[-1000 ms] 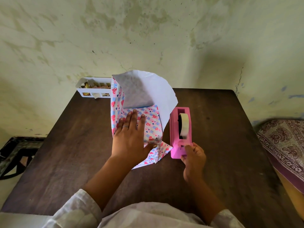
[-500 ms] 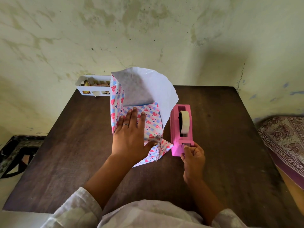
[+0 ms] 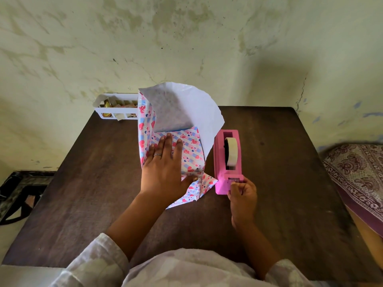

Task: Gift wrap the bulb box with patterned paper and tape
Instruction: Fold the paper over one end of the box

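We see the bulb box (image 3: 191, 151) lying near the middle of the dark tabletop (image 3: 290, 183), covered in patterned paper (image 3: 146, 129); a loose white flap of that paper stands up behind the box, toward the wall. The left hand (image 3: 165, 170) lies flat on top of the box with straight fingers, pressing the paper down. Just right of the box stands a pink tape dispenser (image 3: 228, 162) with its tape roll (image 3: 231, 151) upright. The right hand (image 3: 242, 195) has curled fingers at the dispenser's near end, pinching at the cutter. Behind the box, to its left, a white rack (image 3: 116, 108) sits at the tabletop's far edge.
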Action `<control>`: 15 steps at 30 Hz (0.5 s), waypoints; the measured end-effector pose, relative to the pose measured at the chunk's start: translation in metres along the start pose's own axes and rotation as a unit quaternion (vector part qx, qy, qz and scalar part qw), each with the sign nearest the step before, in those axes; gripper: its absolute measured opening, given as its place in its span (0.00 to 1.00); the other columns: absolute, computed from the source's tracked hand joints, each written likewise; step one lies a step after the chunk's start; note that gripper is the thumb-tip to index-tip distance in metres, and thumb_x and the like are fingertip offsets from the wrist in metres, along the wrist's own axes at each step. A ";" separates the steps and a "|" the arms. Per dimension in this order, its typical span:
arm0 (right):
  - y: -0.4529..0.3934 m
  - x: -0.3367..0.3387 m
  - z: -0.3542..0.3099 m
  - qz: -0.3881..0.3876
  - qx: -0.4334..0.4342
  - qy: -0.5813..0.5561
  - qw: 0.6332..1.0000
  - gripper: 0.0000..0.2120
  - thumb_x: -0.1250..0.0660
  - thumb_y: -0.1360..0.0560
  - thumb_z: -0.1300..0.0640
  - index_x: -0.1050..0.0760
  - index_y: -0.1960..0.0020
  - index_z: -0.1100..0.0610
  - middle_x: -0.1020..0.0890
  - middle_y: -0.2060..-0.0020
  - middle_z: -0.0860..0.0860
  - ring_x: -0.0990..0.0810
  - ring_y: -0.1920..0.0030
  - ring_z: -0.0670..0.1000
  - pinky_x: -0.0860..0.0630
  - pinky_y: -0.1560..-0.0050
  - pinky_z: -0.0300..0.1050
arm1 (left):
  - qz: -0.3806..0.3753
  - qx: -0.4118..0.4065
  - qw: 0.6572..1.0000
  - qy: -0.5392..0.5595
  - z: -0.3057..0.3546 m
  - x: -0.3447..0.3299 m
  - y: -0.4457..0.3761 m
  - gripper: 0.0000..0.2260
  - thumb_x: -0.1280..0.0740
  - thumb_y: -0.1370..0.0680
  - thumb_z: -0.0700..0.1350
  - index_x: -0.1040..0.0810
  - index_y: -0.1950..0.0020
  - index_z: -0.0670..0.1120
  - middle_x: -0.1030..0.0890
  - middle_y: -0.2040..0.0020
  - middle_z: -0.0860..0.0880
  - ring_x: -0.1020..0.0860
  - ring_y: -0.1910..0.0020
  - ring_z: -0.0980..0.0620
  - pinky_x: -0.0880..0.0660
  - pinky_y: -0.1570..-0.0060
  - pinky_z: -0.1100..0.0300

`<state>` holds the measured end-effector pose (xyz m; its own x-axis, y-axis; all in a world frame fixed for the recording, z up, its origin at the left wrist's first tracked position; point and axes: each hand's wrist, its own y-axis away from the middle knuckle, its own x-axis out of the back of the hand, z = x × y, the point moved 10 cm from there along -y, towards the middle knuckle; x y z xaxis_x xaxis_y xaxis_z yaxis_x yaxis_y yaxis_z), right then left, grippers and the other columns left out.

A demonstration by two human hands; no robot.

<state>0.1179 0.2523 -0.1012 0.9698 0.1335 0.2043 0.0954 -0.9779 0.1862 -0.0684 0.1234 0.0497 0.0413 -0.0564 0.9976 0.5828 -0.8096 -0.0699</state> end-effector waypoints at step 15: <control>0.022 0.040 -0.099 -0.004 0.168 0.086 0.982 0.05 0.36 0.24 0.59 0.23 0.50 0.54 0.18 0.52 0.52 0.21 0.52 0.50 0.22 0.49 0.47 | 0.003 0.008 1.000 0.028 -0.003 0.003 0.003 0.42 0.49 0.29 0.71 0.53 0.23 0.49 0.52 0.22 0.46 0.48 0.24 0.43 0.51 0.27 0.47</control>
<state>0.1362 0.2518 0.0061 0.9191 0.1375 0.3694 0.1986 -0.9711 -0.1327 -0.0691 0.1188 0.0522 -0.0003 -0.0930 0.9957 0.5960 -0.7995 -0.0745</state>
